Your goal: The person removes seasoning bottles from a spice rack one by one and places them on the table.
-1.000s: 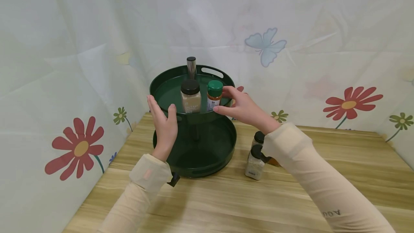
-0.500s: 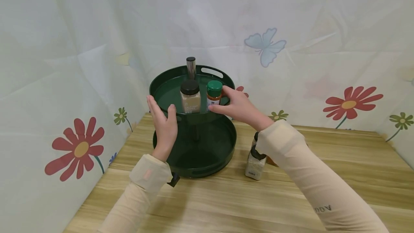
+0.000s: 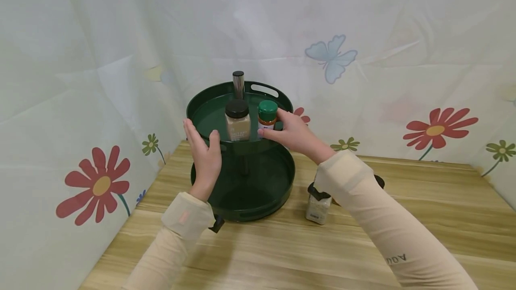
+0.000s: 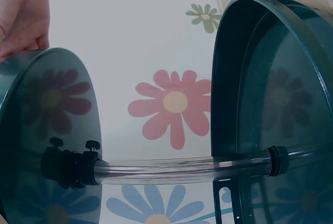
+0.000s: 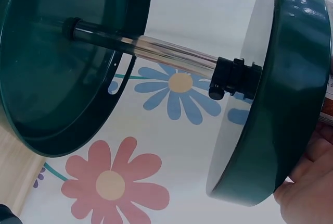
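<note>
A two-tier dark green turntable rack stands on the table in the head view; its upper tray (image 3: 246,147) and lower tray (image 3: 258,211) share a metal post (image 3: 238,85). My left hand (image 3: 205,160) lies against the upper tray's left rim, fingers straight and thumb apart. With thumb in front and fingers behind, my right hand (image 3: 298,134) holds a green-capped spice jar (image 3: 268,112) inside the upper tray's right side. Left of it stands a black-capped salt and pepper jar (image 3: 238,122). In the right wrist view, part of my right hand (image 5: 312,182) shows below the tray's edge.
On the wooden table (image 3: 250,254), right of the rack, a black-capped jar with pale contents (image 3: 317,209) stands partly under my right sleeve (image 3: 346,178). Another black cap (image 3: 379,181) shows behind the sleeve. A flowered curtain (image 3: 403,79) hangs close behind the rack.
My right thumb has slid slightly left across the spice jar, and the right forearm has shifted left and down, covering more of the table jars. The left hand stays put.
</note>
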Action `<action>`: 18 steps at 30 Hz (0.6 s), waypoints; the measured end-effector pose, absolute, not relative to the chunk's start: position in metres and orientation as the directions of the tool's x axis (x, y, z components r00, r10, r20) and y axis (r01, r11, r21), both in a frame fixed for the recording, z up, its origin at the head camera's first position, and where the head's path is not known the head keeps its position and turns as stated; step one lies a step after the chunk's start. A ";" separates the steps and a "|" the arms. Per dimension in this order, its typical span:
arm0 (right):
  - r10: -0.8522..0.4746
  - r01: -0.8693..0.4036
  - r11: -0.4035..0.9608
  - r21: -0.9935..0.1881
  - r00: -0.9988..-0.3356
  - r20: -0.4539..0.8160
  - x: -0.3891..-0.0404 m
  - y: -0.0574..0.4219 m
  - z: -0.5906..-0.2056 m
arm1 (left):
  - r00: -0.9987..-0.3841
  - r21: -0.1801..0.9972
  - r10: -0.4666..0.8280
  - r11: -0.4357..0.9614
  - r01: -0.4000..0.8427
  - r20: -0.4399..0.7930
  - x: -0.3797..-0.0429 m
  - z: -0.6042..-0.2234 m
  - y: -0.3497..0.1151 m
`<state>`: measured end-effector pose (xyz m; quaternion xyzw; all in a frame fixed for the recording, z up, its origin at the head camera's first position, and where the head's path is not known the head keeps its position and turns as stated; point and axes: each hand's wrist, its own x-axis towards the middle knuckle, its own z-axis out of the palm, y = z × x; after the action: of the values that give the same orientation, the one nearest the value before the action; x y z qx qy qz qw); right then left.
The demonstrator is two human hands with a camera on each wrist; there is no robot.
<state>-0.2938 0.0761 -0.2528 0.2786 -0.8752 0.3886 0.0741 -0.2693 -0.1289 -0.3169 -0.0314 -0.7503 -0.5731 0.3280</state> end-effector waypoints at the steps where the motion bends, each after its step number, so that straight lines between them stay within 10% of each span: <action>1: -0.433 -0.547 0.538 -0.641 -0.832 0.347 -0.294 0.076 -0.253 | -0.782 0.839 -0.329 0.342 0.424 0.529 -0.269 -0.317 -0.129; 18: -0.374 -0.495 0.411 -0.766 -0.858 0.354 -0.293 0.077 -0.249 | -0.777 0.837 -0.335 0.341 0.428 0.533 -0.271 -0.318 -0.129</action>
<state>-0.2929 0.0768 -0.2489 0.2592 -0.8375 0.4768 0.0636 -0.2708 -0.1287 -0.3175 -0.0309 -0.7483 -0.5732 0.3325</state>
